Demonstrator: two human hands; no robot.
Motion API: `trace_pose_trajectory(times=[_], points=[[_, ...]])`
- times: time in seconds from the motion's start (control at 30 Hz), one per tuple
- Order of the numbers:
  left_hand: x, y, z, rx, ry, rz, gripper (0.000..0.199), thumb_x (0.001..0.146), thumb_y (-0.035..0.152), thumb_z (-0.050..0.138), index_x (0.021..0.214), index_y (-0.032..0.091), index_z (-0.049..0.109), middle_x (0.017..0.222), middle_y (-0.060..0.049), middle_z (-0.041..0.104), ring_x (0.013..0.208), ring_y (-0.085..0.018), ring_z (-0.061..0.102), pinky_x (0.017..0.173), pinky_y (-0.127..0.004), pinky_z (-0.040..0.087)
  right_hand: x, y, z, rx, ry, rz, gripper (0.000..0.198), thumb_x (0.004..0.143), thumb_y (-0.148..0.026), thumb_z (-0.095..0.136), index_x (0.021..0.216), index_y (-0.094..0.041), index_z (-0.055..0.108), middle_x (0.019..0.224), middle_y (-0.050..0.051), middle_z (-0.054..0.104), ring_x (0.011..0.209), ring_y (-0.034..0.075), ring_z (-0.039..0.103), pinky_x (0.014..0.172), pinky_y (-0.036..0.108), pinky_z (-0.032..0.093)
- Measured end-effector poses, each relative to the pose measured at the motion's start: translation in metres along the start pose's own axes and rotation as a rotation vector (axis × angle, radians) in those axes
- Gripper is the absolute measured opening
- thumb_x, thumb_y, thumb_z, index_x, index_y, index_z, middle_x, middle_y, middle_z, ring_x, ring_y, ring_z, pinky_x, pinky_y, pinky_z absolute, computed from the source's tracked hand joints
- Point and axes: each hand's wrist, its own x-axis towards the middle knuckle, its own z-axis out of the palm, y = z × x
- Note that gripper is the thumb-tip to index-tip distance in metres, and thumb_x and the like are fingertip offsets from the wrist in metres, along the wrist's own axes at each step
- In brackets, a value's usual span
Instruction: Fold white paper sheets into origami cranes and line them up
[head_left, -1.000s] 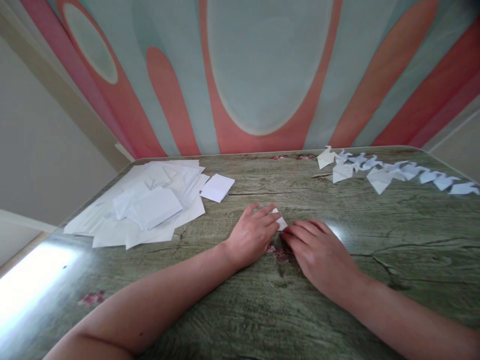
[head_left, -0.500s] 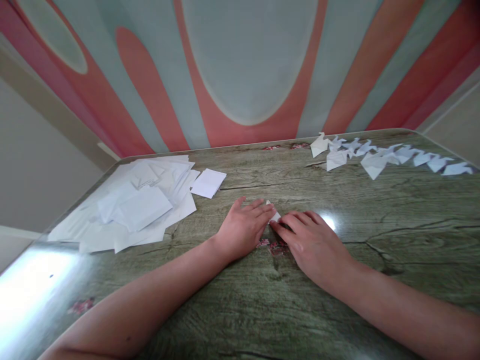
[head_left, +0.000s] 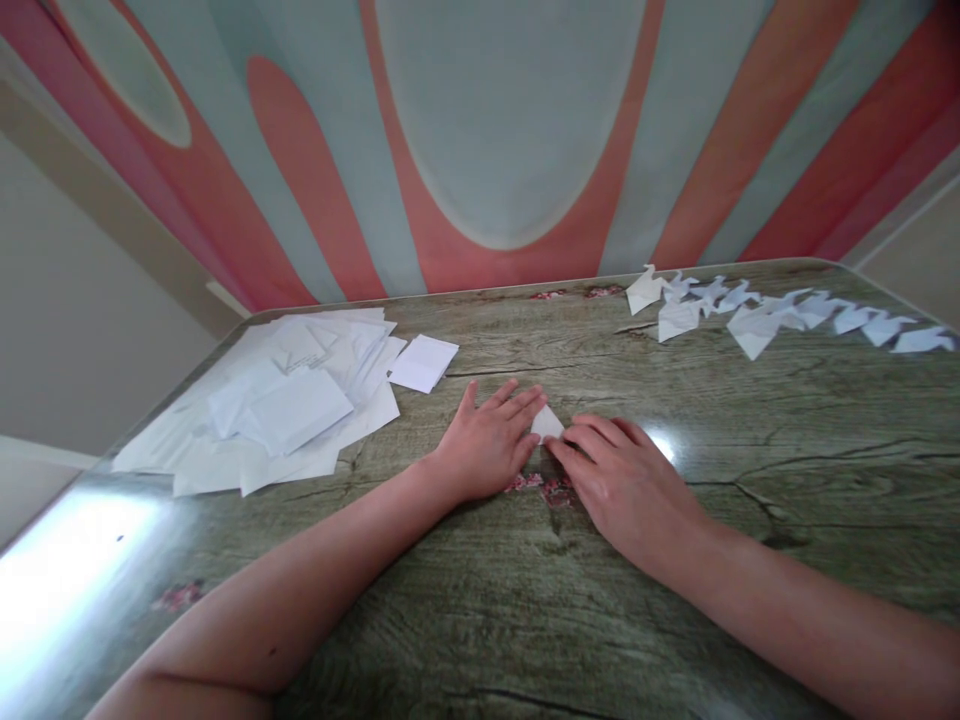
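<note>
A small folded piece of white paper (head_left: 547,424) lies on the wood-grain table (head_left: 480,590) between my two hands. My left hand (head_left: 491,437) rests flat with its fingers spread, their tips at the paper's left edge and partly covering it. My right hand (head_left: 619,480) pinches the paper's right corner between thumb and curled fingers. How the paper is folded underneath my fingers is hidden.
At the left lies a loose pile of white paper sheets (head_left: 292,415), with a small stack of paper squares (head_left: 424,362) beside it. Several folded paper birds (head_left: 754,325) stand along the back right edge. A painted wall (head_left: 510,265) rises behind the table.
My left hand has shifted slightly left and spread its fingers, so more of the folded paper shows. My right hand keeps hold of its corner. The view has moved slightly.
</note>
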Motion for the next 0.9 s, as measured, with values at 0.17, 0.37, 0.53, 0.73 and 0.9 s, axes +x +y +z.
trace_pose_trajectory(times=[0.17,0.37,0.53,0.73,0.9], points=[[-0.001,-0.002,0.000,-0.023,-0.016,0.004,0.049,0.098,0.037,0.031,0.146,0.028,0.029,0.154,-0.003,0.031,0.143,-0.028,0.022,0.112,-0.059,0.014,-0.001,0.001,0.008,0.013,0.010,-0.028,0.035,0.097,-0.022,0.042,0.127,-0.011,0.057,0.132,0.010,0.058,0.129,0.032,0.042,0.100,0.052,0.036],[-0.002,-0.004,0.000,-0.027,-0.036,0.003,0.052,0.097,0.037,0.032,0.148,0.028,0.025,0.155,-0.003,0.029,0.144,-0.029,0.021,0.111,-0.062,0.015,-0.009,0.010,0.010,0.003,0.007,-0.009,0.037,0.096,-0.024,0.043,0.130,-0.017,0.056,0.135,0.004,0.057,0.128,0.034,0.044,0.099,0.055,0.037],[-0.002,-0.004,-0.001,-0.042,-0.052,-0.002,0.053,0.097,0.040,0.034,0.148,0.028,0.025,0.155,-0.004,0.029,0.144,-0.028,0.018,0.111,-0.062,0.014,-0.010,0.015,0.006,0.037,0.021,0.000,0.034,0.094,-0.020,0.046,0.123,-0.019,0.062,0.128,0.004,0.062,0.123,0.032,0.051,0.098,0.053,0.040],[-0.005,-0.017,0.003,-0.185,0.055,-0.067,0.059,0.095,0.047,0.040,0.146,0.020,0.028,0.153,-0.011,0.031,0.142,-0.024,0.026,0.115,-0.054,0.015,-0.010,0.034,0.009,0.276,0.146,0.081,0.028,0.095,-0.026,0.047,0.113,-0.025,0.068,0.115,0.002,0.070,0.111,0.024,0.061,0.097,0.047,0.044],[-0.002,-0.029,0.002,-0.435,0.364,-0.133,0.029,0.096,0.029,0.043,0.119,0.019,0.057,0.126,-0.010,0.060,0.121,-0.019,0.053,0.105,-0.037,0.040,-0.001,0.055,0.011,0.534,0.244,0.367,0.024,0.094,-0.033,0.048,0.102,-0.027,0.069,0.105,0.002,0.072,0.099,0.021,0.065,0.087,0.039,0.050]])
